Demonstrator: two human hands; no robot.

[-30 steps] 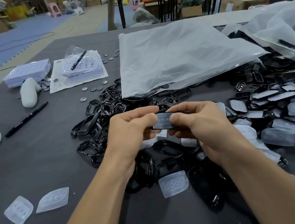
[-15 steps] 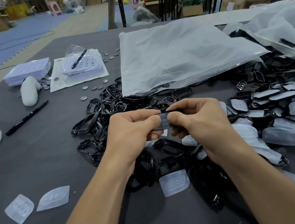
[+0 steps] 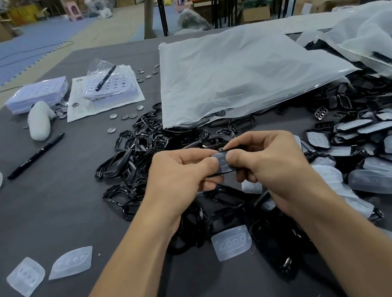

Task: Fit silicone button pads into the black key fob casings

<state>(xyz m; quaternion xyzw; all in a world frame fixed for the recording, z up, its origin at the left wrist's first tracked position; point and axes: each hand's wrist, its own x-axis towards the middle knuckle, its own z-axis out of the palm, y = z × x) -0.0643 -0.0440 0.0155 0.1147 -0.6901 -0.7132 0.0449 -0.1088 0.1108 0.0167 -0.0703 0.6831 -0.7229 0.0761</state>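
I hold one black casing [image 3: 228, 172] just above the worktop [image 3: 57, 212], in front of the heap of empty casings [image 3: 141, 142]. A translucent silicone pad [image 3: 222, 161] lies on its upper face. My left hand [image 3: 181, 174] and right hand [image 3: 268, 161] both pinch it, thumbs almost tip to tip on the pad and fingers curled beneath the frame. I cannot tell how fully the pad is seated, since the thumbs cover most of it. To do this well I would press from the middle outward, walking the thumbs along the rim while the fingers below push back. The silicone looks soft and may buckle or lift at one end, so I would check both tips before laying it with the fitted pieces [image 3: 386, 148] on my right.
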